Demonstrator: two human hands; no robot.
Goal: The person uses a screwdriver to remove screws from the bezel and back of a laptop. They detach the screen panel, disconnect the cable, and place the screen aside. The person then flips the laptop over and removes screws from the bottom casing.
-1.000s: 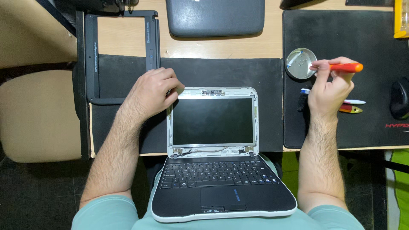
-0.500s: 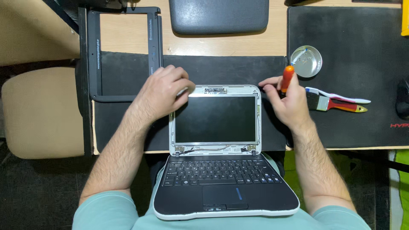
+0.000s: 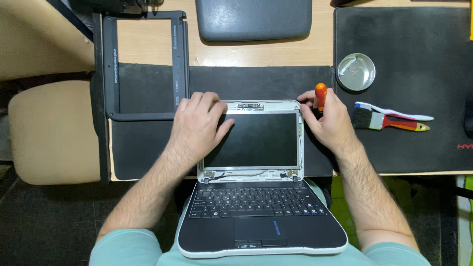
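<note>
Left hand point(image 3: 199, 125): lies flat over the upper left corner of the laptop screen point(image 3: 258, 140), fingers spread and pressing on the panel, closed on nothing; much as half a second ago.
Right hand point(image 3: 330, 120): now at the screen's upper right corner, fingers clamped on the orange-handled screwdriver point(image 3: 320, 93), which stands nearly upright with its tip hidden behind the hand; a second ago it was out over the black mat point(image 3: 414, 69).
Small laptop point(image 3: 261, 216): open, base on the person's lap, bared screen leaning onto the bench point(image 3: 148, 47) edge.
Screen bezel point(image 3: 145, 69): detached, lying on the bench to the left.
Metal dish point(image 3: 356, 72): on the black mat, near the right hand.
Brush point(image 3: 387, 120): just right of the right hand.
</note>
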